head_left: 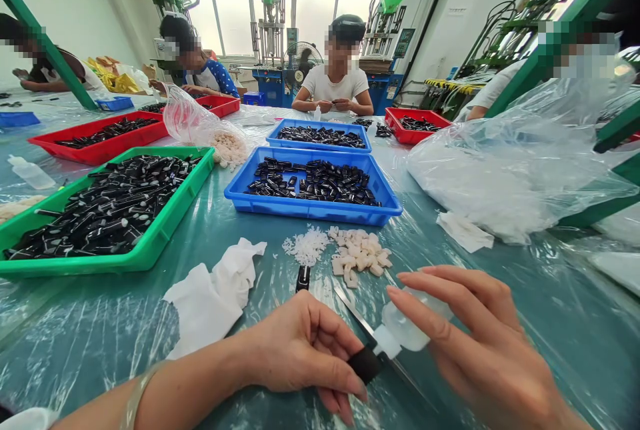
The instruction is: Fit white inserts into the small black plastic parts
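Low in the head view, my left hand [313, 350] pinches a small flat black piece [365, 366] between thumb and fingers. My right hand [480, 337] grips a translucent squeeze bottle [407, 323], its fingers stretched over the far side and its thumb hidden. The bottle is tipped over, with its white nozzle against or just over the black piece; the exact contact cannot be told. Metal tweezers [353, 309] pass beneath the bottle. Just beyond my left hand lies another black piece with a white outline [303, 278].
Beyond sit small white bits [307, 245], cream-coloured pieces [363, 253], and crumpled tissue [215, 300]. Blue [313, 209], green [150, 253] and red [95, 155] trays hold black parts. A large plastic bag [510, 170] stands right, near a green post [555, 43]. Several people sit around the table.
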Available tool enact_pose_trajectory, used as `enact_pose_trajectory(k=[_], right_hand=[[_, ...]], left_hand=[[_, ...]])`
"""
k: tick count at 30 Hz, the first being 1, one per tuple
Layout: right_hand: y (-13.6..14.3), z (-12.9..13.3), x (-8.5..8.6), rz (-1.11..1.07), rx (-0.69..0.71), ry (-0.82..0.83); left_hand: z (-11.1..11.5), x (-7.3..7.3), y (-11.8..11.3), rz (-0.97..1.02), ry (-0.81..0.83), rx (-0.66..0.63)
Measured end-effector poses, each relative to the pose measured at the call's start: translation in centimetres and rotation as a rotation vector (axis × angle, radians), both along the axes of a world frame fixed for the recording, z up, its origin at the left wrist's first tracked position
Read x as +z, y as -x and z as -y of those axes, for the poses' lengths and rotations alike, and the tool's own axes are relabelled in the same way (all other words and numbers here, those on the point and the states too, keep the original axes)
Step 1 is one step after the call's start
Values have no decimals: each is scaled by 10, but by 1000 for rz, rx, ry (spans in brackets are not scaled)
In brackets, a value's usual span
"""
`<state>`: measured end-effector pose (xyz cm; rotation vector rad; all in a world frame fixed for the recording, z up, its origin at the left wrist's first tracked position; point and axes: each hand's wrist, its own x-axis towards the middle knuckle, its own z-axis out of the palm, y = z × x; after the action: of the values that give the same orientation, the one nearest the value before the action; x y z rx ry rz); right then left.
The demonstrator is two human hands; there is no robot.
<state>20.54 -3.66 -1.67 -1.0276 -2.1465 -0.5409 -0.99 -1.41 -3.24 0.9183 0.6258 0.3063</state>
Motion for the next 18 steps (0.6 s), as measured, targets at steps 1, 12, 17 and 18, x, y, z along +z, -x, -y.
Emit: enact_pose_trajectory(k=[1,12,17,18], right_hand=[[1,0,0,0,-6,-5],[1,3,-1,-11,26,24],[0,3,4,-7,41,22],[0,3,5,10,36,27]], left_hand=[[0,0,0,-2,2,0],[0,1,0,-7,-4,5],[1,2,1,1,-25,3],[0,2,1,0,-23,1]])
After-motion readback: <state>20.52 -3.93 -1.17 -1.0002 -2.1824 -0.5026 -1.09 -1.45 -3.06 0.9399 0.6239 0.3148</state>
